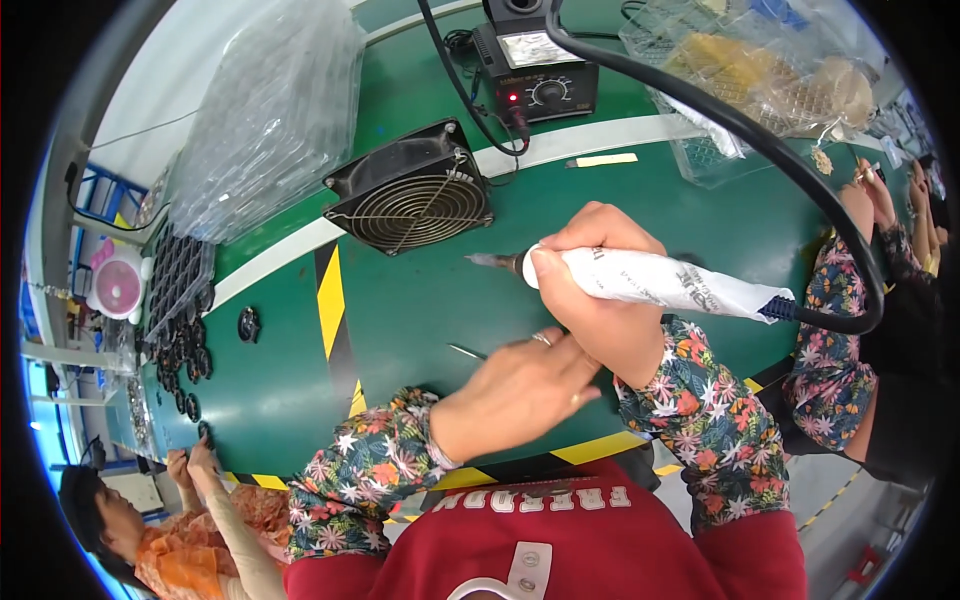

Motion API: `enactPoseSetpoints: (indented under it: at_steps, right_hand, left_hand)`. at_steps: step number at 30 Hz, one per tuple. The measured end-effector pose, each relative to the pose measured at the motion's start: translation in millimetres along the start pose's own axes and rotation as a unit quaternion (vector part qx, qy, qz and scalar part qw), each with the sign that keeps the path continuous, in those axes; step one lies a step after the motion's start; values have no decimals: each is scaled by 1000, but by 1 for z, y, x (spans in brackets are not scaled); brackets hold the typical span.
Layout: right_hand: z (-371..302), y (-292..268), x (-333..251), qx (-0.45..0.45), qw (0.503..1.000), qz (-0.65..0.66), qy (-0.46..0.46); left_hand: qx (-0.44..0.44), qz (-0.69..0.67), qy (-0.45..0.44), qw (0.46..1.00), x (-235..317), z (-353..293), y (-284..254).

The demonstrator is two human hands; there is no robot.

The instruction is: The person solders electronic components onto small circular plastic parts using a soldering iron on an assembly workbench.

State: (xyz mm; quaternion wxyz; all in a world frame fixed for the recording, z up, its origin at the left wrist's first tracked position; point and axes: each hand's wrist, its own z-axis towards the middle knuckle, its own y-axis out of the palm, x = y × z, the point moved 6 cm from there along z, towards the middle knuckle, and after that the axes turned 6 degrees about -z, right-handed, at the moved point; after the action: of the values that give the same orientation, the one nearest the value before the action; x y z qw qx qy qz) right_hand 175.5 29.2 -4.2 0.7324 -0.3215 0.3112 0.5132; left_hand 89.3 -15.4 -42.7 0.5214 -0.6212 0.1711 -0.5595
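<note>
My right hand (600, 285) grips a soldering iron (660, 280) by its white-wrapped handle. The iron's tip points left, low over the green worktop (420, 300). A thick black cord runs from the handle's end and loops up over the bench. Just below, my left hand (525, 388) lies with its back up and its fingers bent together, next to my right wrist. A thin metal tool (466, 351) sticks out past the left hand's far side. The rest of that tool is hidden, as is what lies under my fingers.
A black fan with a wire guard (415, 190) stands ahead, beside a soldering station (540, 75) with a lit red lamp. Clear plastic trays (275, 120) are stacked far left. Small black round parts (185, 350) lie left. Plastic trays and bags (750, 75) fill the far right. People sit on both sides.
</note>
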Motion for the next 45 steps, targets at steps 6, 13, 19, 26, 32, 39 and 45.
enactPoseSetpoints:
  at_steps: [6,13,19,26,32,39,45]
  right_hand:
    - [-1,7,0,-9,999,7,-31]
    - [-7,3,-1,2,1000,26,-4]
    - [-10,9,0,-10,1000,9,-10]
    - [-9,14,1,-24,1000,13,10]
    - [-11,12,4,-27,999,11,14]
    - [-12,15,-2,-43,998,44,20]
    - [-10,18,0,-46,999,19,19]
  left_hand:
    - [90,40,18,995,-9,-19,-17]
    - [185,108,-71,974,-37,-64,-42]
    - [318,262,-262,873,-69,-144,-92]
    - [329,381,-485,716,-85,-237,-117]
    - [314,334,-489,742,-91,-230,-108]
    - [237,170,-217,931,-56,-123,-69]
    - [174,112,-132,969,-39,-79,-51]
